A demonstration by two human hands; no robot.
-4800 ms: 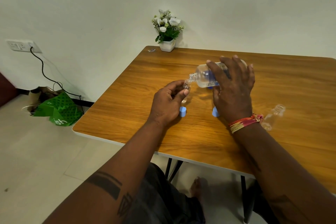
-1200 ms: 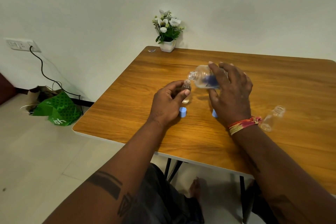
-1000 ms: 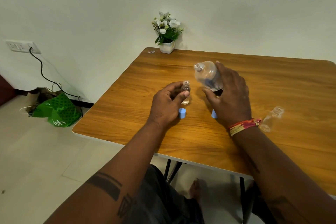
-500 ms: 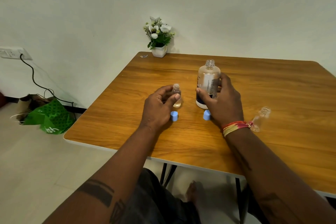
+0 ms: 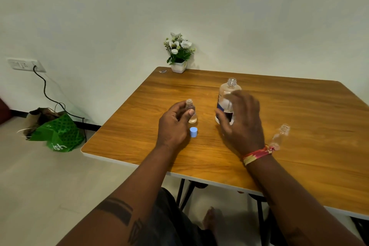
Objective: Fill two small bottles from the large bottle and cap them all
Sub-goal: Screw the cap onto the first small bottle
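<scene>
A small clear plastic bottle [image 5: 191,112], uncapped and round-shouldered with a threaded neck, is pinched upright between the thumb and curled fingers of the left hand [image 5: 174,126] on the wooden table [image 5: 311,146]. A little pale liquid is seen at its bottom. Just in front of it, a pale blue cylindrical cap [image 5: 193,132] is set on the tabletop, beside the left thumb.

The large bottle [image 5: 226,98] is stood upright to the right, also uncapped, made of clear plastic with a ribbed neck and a blue and white label; its lower part is hidden behind the right hand [image 5: 242,124]. That hand is blurred, with fingers spread loosely and nothing held; whether its fingertips are touching the large bottle cannot be told. A red and yellow thread band [image 5: 257,155] is worn at the right wrist.

A second small bottle [image 5: 280,136], clear, uncapped and seemingly empty, is seen further right, tilted and partly hidden by the wrist band.

The table is finished in a glossy orange-brown wood grain with a pale edge and dark legs. A white square pot of artificial white flowers [image 5: 179,54] is placed at the far corner against the plain wall. On the floor at left a green patterned bag [image 5: 58,136] is seen, with a black cable [image 5: 46,94] led up to a wall socket [image 5: 25,65].
</scene>
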